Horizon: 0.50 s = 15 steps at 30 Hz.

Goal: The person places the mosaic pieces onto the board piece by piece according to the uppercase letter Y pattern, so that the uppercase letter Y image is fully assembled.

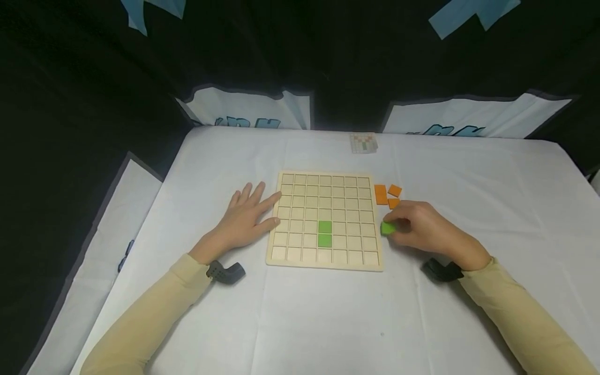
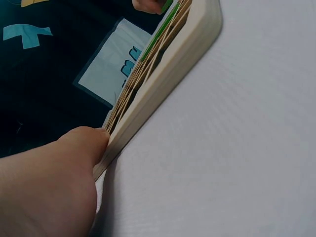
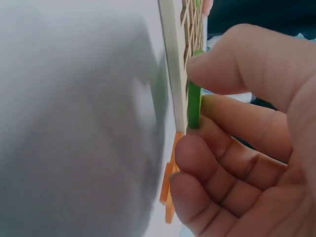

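Observation:
A light wooden grid board (image 1: 300, 200) lies flat on the white table, with two green square tiles (image 1: 325, 233) set one above the other in neighbouring cells of one column. My left hand (image 1: 245, 219) rests at the board's left side, fingers spread, with the thumb and index fingertips touching its rim. Just off the right edge, my right hand (image 1: 422, 229) pinches a green tile (image 3: 194, 101) between thumb and fingers. In the right wrist view this tile is seen edge-on, raised off the table. Several orange tiles (image 1: 380, 194) lie beside the board's upper right edge, beyond the right hand.
A small printed card (image 1: 363, 143) with a coloured grid pattern lies near the table's far edge. The white tablecloth (image 1: 328, 317) shows faint creases. Dark curtains with white and blue patches hang behind the table. Each wrist wears a black device (image 1: 226, 273).

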Each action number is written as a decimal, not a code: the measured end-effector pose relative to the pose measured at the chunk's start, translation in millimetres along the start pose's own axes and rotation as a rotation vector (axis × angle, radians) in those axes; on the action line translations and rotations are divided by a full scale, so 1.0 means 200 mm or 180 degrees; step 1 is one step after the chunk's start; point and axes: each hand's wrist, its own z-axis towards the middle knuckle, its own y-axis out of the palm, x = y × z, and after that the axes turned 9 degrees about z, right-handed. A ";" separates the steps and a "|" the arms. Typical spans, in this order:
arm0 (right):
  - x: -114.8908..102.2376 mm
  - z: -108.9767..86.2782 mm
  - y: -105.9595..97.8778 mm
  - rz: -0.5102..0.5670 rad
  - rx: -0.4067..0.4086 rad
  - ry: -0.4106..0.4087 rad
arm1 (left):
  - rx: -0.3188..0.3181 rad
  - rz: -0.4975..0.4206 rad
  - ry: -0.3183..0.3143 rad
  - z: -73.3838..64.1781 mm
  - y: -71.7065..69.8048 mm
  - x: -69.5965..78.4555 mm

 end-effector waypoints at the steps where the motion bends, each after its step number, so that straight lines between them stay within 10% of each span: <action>1: 0.00 0.01 0.00 -0.0014 0.0014 -0.0005 | 0.0006 -0.0004 0.0004 0.00 0.00 0.00; 15: -0.09 0.16 0.05 0.0057 0.0112 -0.0243 | 0.0065 -0.0022 0.0014 0.00 0.01 -0.01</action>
